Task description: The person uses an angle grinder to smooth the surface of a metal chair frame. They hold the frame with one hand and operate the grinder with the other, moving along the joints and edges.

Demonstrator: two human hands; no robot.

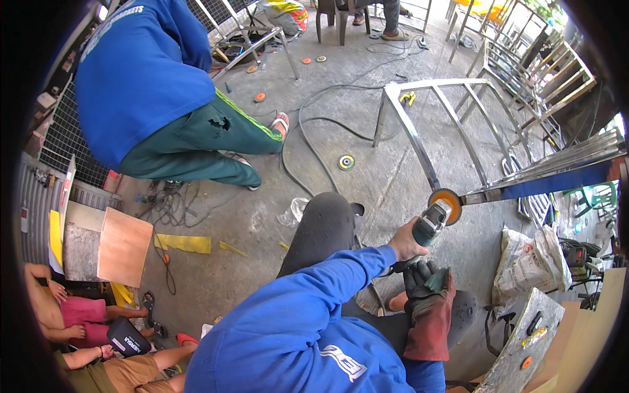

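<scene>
An angle grinder [429, 226] with a teal body and an orange-rimmed disc [445, 206] is held out in front of my knees. My left hand [407, 242], bare, is closed around the grinder near its head. Just below, my right hand [427, 283] wears a dark and red work glove, its fingers curled at the grinder's rear end; the glove hides most of that grip. The disc is right by the end of a long metal bar [481, 196] and a leg of the shiny metal frame [452, 124]; contact cannot be made out.
A person in a blue shirt [141, 85] bends over at the left. Cables [304, 141] and a loose disc [346, 162] lie on the concrete floor. White sacks [531, 265] and a board [524, 340] stand at the right. Other people sit at the lower left; more frames [557, 78] stand behind.
</scene>
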